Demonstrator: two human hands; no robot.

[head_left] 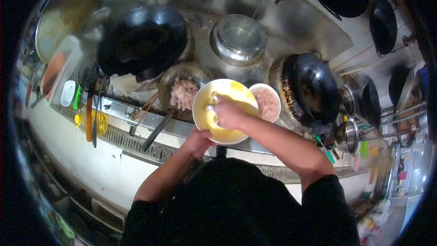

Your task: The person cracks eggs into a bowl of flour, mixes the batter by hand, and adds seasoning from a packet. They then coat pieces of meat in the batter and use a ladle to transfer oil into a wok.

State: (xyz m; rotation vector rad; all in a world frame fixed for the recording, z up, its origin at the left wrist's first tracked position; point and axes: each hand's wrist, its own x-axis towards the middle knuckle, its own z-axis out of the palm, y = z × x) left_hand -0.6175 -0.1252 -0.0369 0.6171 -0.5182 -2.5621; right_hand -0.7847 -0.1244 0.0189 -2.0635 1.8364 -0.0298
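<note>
Round white bowl [218, 83] under right hand's [225, 111] fingers, near rim clamped by left hand [199, 142]. Smooth yellow mixture [232, 135] coats right fingers; can't tell if together. Left of them: round metal pan [193, 70], lumpy pink meat [183, 94].

And there it is, not one word, number, brand or sign can be read anywhere in this head view!
</note>
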